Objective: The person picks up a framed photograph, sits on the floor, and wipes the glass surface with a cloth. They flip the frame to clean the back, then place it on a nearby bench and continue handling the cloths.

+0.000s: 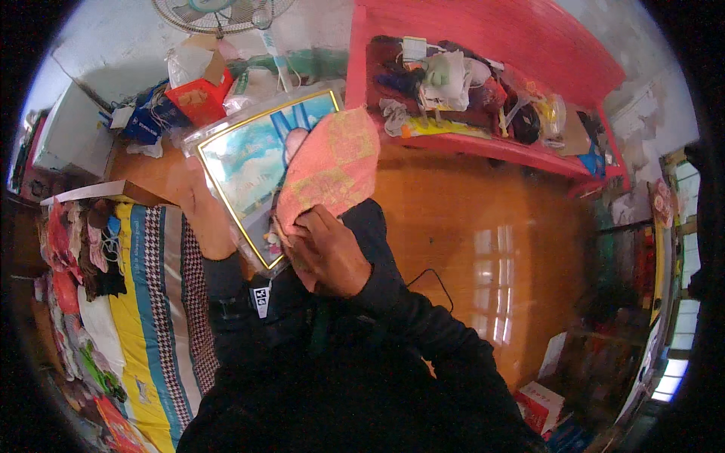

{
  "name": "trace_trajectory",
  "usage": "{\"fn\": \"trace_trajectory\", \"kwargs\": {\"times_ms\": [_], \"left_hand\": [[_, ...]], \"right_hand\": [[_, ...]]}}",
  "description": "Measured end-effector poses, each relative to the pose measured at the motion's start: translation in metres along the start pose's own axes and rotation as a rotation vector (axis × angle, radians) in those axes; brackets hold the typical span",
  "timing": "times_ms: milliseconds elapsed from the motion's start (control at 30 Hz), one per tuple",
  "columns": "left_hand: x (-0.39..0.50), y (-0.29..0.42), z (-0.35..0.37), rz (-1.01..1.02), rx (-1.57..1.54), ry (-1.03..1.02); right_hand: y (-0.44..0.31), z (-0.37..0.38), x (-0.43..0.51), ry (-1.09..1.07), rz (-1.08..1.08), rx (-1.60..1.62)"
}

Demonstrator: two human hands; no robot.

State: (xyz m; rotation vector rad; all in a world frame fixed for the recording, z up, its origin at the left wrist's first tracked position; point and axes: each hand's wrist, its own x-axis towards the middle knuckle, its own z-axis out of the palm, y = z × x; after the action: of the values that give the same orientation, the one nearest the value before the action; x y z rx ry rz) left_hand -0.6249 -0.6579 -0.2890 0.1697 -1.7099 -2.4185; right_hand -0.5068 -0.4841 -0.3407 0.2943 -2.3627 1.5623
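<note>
A framed picture (243, 161) with a gold rim is tilted in front of me, its lower end near my lap. Blue sky and white clouds show on it, and light glares off its glossy face. Along its left edge lies my left hand (198, 195), gripping the side; its fingers are blurred. My right hand (325, 249) is shut on a pink cloth (334, 158) with yellowish patches. The cloth covers the right part of the picture and hides what lies under it there.
A pink-red wooden bench (453, 144) piled with bags stands at the back right. The floor fan (218, 14) is at the back left, near a red box (198, 99). On my left is a bed with a striped cover (153, 317) and clothes. A black cable (436, 277) lies on the wooden floor (442, 226).
</note>
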Motion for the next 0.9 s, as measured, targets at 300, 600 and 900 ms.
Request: {"fn": "trace_trajectory", "kwargs": {"times_ms": [300,600,900], "left_hand": [[-0.007,0.023,0.006,0.096,0.086,-0.041],[0.008,0.027,0.008,0.058,0.173,0.044],[0.02,-0.017,0.064,-0.147,-0.134,-0.285]], "right_hand": [[0.061,-0.064,0.063,0.36,0.071,-0.254],[0.082,-0.086,0.013,0.391,0.177,-0.022],[0.148,-0.183,-0.089,0.603,0.63,0.399]]}}
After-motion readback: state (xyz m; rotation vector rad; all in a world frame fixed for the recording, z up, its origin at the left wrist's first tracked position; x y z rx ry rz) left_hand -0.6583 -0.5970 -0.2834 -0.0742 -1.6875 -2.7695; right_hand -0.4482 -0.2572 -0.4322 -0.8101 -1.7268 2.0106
